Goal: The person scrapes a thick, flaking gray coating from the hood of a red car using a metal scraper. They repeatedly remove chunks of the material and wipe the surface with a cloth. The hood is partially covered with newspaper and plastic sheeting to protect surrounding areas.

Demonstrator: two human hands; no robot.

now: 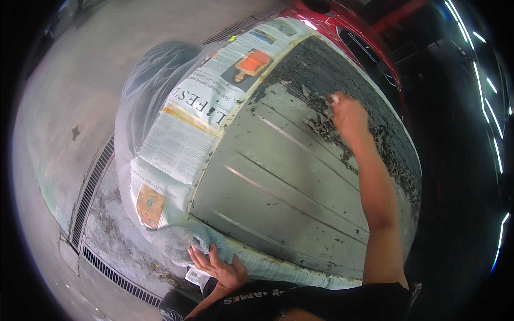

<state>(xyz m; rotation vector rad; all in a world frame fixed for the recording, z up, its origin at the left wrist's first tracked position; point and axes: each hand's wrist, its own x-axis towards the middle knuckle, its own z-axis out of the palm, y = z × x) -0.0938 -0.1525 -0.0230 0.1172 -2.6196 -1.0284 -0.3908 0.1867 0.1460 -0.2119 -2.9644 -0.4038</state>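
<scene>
A car's roof panel (278, 182) lies before me, its near part bare grey metal with long ridges. Dark, cracked coating (321, 67) covers the far and right part. Along its broken edge lie loose dark flakes (321, 125). My right hand (350, 120), arm stretched over the panel, is closed at this edge. A small pale bit shows at its fingers; what it grips is mostly hidden. My left hand (222, 270) rests with fingers spread on a grey towel (184, 241) at the near left corner, holding nothing.
Taped newspaper sheets (171, 144) mask the panel's left border, with clear plastic film (144, 80) beyond them. A floor drain grate (91, 192) runs along the concrete floor (59, 128) at left. A red car (353, 32) stands at the far right.
</scene>
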